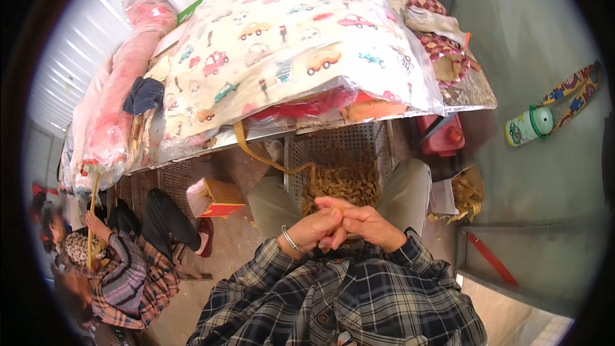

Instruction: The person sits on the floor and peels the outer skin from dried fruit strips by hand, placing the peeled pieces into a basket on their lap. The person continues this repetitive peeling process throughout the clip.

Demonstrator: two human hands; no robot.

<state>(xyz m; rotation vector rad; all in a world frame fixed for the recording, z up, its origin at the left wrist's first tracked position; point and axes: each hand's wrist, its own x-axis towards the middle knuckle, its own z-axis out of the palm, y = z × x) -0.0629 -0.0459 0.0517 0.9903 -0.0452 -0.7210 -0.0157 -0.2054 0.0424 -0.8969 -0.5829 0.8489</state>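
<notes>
My left hand, with a bracelet at its wrist, meets my right hand in front of my shirt. The fingertips of both pinch a small yellowish piece, mostly hidden by the fingers. A tan strip hangs from the table edge and runs down to a plastic crate between my knees. Many small brown twisted pieces fill the crate, just beyond my hands. Whether the strip reaches the piece in my fingers, I cannot tell.
A plastic-covered cloth with printed cars lies on the table. A cardboard box stands left, a bag of tan scraps right. A co-worker sits at the left, holding a long tan strip. A green bottle hangs at the right.
</notes>
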